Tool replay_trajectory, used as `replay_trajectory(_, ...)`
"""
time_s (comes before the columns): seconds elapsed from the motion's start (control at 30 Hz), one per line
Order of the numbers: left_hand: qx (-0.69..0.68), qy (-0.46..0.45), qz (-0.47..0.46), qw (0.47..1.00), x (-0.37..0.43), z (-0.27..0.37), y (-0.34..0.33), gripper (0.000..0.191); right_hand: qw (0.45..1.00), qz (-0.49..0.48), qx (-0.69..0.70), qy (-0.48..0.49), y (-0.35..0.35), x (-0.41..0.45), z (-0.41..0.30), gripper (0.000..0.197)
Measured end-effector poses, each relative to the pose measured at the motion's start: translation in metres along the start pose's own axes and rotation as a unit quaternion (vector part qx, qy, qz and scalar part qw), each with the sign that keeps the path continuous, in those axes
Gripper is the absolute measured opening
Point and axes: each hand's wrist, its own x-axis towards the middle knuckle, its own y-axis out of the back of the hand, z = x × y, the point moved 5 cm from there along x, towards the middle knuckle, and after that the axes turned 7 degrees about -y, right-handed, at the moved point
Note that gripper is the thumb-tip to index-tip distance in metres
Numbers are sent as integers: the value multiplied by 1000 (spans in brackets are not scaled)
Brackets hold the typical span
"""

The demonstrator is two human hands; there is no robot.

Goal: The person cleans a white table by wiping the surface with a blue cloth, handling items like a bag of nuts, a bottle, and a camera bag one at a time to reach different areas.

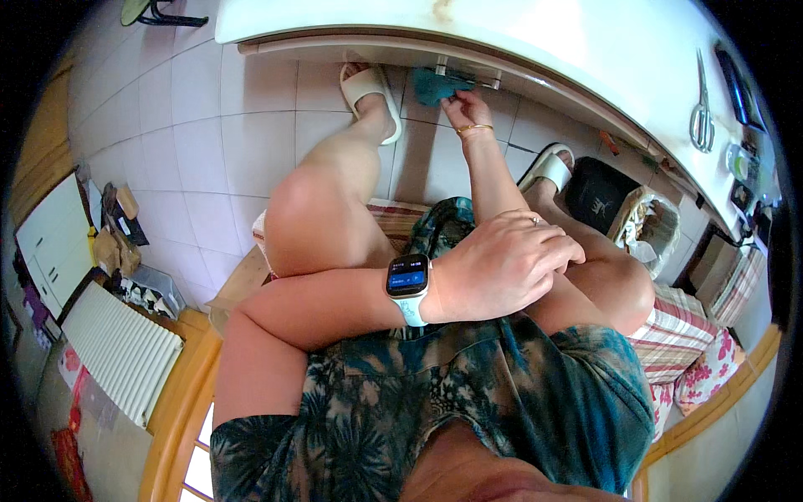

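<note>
My right hand (467,110), with a thin gold bracelet at the wrist, reaches low in front of the white table. Its thumb and fingers pinch the edge of a teal, crumpled, cloth-like item (433,86), partly hidden behind a clear drawer handle (495,80). My left hand (505,267) lies across my body, palm down, over my right arm and thigh. A ring is on one finger, and a smartwatch (408,276) is on that wrist. Its fingers curl loosely; the thumb and whatever lies beneath the palm are hidden.
The white tabletop (552,31) carries scissors (702,119) at its right side. A lined waste bin (646,232) stands by my right foot, beside a black bag-like item (596,191). Pale tiles (263,88) cover the floor. A white radiator (122,348) is at left.
</note>
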Motion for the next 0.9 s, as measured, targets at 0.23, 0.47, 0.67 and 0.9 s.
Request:
replay_trajectory(0.23, -1, 18, 12, 1000, -7, -4, 11, 31, 994, 86, 38, 59, 8, -24, -28, 46)
replay_trajectory(0.47, 2, -6, -12, 1000, -1, 2, -2, 34, 987, 98, -92, 91, -6, -40, -19, 38)
replay_trajectory(0.67, 7, -1, -11, 1000, -2, -2, -12, 31, 989, 105, -79, 70, -32, -27, 18, 41)
replay_trajectory(0.9, 1, 15, -21, 1000, 9, -9, -11, 29, 975, -11, -223, 4, -80, -3, 66, 44)
